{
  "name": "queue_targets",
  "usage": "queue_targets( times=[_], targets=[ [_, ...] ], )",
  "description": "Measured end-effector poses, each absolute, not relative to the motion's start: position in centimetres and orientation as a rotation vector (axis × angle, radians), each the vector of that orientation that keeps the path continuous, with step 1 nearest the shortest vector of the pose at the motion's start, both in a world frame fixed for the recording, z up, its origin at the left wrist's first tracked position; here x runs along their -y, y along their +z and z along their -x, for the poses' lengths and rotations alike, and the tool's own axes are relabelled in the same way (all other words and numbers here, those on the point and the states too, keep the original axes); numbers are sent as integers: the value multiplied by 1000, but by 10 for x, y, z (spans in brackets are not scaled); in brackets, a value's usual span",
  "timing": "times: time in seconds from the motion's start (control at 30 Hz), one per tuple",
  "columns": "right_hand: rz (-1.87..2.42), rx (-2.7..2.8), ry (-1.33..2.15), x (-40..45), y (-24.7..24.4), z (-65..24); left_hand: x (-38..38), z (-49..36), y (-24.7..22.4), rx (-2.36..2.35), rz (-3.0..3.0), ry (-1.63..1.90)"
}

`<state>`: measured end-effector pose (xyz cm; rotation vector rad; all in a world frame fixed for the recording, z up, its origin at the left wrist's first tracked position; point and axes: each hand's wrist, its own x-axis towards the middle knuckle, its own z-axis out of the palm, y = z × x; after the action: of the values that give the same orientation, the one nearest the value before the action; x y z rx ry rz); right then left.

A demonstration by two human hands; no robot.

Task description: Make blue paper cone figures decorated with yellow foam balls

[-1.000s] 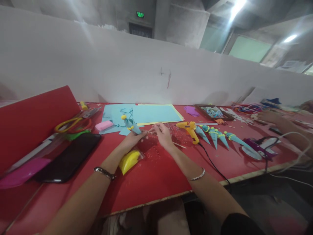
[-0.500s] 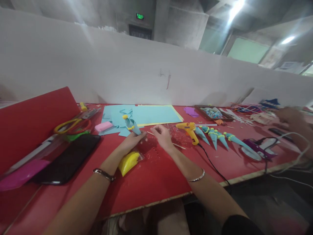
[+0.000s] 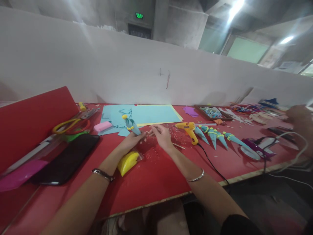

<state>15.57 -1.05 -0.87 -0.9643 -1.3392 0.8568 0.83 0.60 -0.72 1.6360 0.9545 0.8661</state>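
White wall [image 3: 117, 68] behind, red bench [image 3: 151, 186] running the full width below it. Red board [image 3: 39, 124] slanting at far left. Toward the wall, pale blue sheets [image 3: 156, 114] lie flat, with yellow edges showing under the right-hand one and scraps on the left-hand one.

Black phone [image 3: 68, 160] flat on the left, beside a pink packet [image 3: 23, 174]; scissors [image 3: 70, 127] with yellow and red handles just beyond the phone. Dark-rimmed tray [image 3: 227, 115] of bluish bits near the wall, right of some purple paper [image 3: 190, 111]. Another person's hand [image 3: 299, 119], blurred, at far right.

Left hand [image 3: 132, 142]: closed around the narrow end of a blue cone [image 3: 131, 125], which is held clear of the bench and tilted, wide end up and leftward. Yellow ball [image 3: 125, 117] at its top, yellow trim lower down. Right hand [image 3: 162, 135]: fingers bent, tips close to the left fingertips; possibly a pale sliver between them, too small to tell, nor can I tell how closed the grip is.

Yellow glue gun [image 3: 189, 129] right of that hand, its cord trailing over the front edge. Several finished-looking cones [image 3: 215, 138] in a row beyond it, points toward the front. Yellow packet [image 3: 128, 163] just below the left hand. Pink block [image 3: 103, 126] by the blue sheets. Smallest: a thin stick [image 3: 178, 146], between right hand and glue gun.
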Motion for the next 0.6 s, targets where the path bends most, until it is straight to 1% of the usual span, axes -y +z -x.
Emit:
queue_targets(
  times=[0.17, 0.23, 0.47, 0.6],
  targets=[
    [1077, 1483, 613, 14, -4, -159, -7, -9, -9, -962, -1621, 876],
    [1084, 1490, 566, 13, -5, -159, -7, -9, -9, -960, -1623, 875],
    [1073, 1481, 714, 13, -8, -157, -6, -9, -7, -950, -1634, 871],
    [1093, 1526, 627, 16, -4, -157, -5, -9, -6, -939, -1644, 868]
  ],
)
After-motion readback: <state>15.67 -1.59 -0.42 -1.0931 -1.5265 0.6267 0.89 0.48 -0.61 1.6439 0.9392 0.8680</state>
